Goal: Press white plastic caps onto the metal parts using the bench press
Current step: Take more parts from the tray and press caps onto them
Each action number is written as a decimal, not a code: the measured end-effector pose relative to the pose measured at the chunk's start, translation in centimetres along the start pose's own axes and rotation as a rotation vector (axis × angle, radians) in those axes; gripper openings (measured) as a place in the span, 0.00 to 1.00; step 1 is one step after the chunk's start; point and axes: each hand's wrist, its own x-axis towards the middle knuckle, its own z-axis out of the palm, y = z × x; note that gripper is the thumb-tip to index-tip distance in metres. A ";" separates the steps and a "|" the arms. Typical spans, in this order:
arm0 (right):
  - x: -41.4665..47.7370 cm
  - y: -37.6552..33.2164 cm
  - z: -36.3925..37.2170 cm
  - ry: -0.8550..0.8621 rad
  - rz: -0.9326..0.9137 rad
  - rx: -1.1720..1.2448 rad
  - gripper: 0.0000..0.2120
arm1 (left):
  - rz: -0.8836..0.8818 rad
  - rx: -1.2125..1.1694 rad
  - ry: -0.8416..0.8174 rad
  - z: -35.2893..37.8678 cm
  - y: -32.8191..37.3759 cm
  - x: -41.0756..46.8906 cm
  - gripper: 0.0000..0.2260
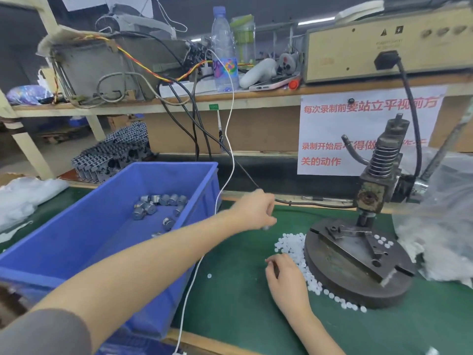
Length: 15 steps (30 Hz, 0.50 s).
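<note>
Caps (289,242): small white discs, heaped on worktop (230,303) against press (345,285) base. Parts (149,208): short silvery cylinders in bin (76,226). Left hand (256,211), right hand (285,275): fingers curled, grip unclear.

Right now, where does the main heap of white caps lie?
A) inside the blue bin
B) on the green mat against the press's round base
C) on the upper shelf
B: the white caps are heaped on the green mat along the press base; the blue bin holds metal parts.
</note>
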 end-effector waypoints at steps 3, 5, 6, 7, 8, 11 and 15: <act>-0.2 0.1 0.0 -0.028 0.007 -0.057 0.09 | -0.034 0.205 -0.150 5.1 -0.8 0.9 0.08; -0.1 0.3 0.1 -0.032 0.013 -0.081 0.10 | -0.106 0.242 -0.137 7.3 -2.1 1.1 0.11; 0.0 0.2 0.2 -0.027 0.014 -0.085 0.10 | -0.140 0.233 -0.095 8.0 -2.7 1.2 0.12; 0.1 0.2 0.1 -0.029 0.013 -0.093 0.10 | -0.153 0.223 -0.044 8.6 -3.1 1.3 0.13; 0.2 0.1 0.2 -0.029 0.017 -0.098 0.10 | -0.144 0.233 -0.003 8.9 -3.4 1.3 0.13; 0.3 0.2 0.1 -0.036 0.021 -0.114 0.10 | -0.157 0.240 0.061 9.6 -4.0 1.0 0.17; 0.1 0.2 0.3 -0.027 0.017 -0.106 0.10 | -0.292 0.223 0.036 10.4 -5.7 -0.1 0.25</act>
